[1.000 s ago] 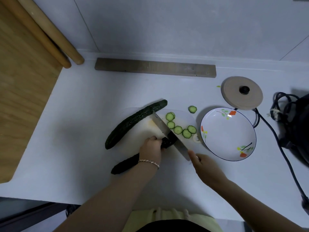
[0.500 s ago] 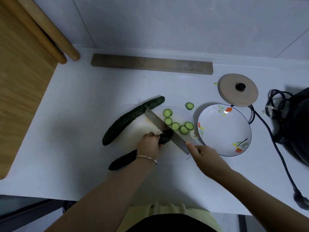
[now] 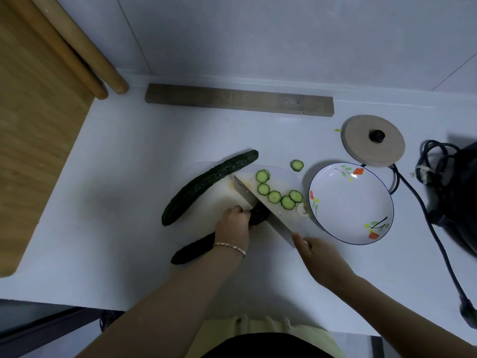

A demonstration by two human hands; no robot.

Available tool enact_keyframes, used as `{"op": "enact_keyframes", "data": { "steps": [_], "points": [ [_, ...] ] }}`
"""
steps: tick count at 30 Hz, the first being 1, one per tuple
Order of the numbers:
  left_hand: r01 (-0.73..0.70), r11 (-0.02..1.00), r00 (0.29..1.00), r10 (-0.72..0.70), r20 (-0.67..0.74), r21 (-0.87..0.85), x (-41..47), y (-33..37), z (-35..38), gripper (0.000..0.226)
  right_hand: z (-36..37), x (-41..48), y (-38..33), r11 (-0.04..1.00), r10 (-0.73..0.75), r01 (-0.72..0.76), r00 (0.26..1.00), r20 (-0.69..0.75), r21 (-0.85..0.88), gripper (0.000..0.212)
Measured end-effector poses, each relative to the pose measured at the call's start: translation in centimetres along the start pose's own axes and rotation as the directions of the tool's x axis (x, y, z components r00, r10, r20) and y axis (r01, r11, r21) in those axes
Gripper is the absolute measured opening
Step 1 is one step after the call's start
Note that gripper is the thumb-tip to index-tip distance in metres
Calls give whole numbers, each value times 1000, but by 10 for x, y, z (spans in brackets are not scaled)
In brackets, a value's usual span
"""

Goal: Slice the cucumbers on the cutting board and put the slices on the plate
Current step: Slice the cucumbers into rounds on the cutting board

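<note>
While your left hand grips the cucumber at nine o'clock of the knife your right hand holds, you risk a cut.

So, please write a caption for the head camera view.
Left hand steadies a cucumber on the cutting board while the right hand slices it with a knife.

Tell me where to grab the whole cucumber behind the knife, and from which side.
Grip the whole cucumber around its middle, coming down from above on its far-left side. It lies flat and slanted, long and thin, so fingers can span its width there. The knife tip and the slices sit close to its right end, so stay clear of that end.
</note>
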State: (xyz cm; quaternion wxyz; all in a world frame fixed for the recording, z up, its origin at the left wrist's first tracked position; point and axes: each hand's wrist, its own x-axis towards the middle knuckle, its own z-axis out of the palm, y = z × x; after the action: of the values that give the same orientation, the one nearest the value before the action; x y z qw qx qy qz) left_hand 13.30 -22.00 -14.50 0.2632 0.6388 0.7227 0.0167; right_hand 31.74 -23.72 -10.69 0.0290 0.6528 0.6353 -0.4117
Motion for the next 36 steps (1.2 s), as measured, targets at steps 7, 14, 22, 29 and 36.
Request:
{"op": "enact_keyframes", "data": {
  "steps": [7,14,22,29,36],
  "points": [
    [-35,998,999,36,-13,47,-5,-7,-3,32,1,8,-5,987,53,-53,999,5,155,47],
    [-2,995,1000,1,14,95,-6,-1,-9,29,-18,-1,-12,996,-30,29,999,13,87,51],
    [-13,994,1000,11,16,106,-7,-1,-10,27,-19,-1,-18,997,-64,65,998,-7,45,49],
    [-9,995,1000,7,23,100,-5,0,-11,28,-18,2,-14,999,-46,45,999,9,17,50],
    [-23,996,999,21,31,81,-5,-2,-11,31,-21,-7,-10,997,-30,31,999,-21,65,50]
  ]
}}
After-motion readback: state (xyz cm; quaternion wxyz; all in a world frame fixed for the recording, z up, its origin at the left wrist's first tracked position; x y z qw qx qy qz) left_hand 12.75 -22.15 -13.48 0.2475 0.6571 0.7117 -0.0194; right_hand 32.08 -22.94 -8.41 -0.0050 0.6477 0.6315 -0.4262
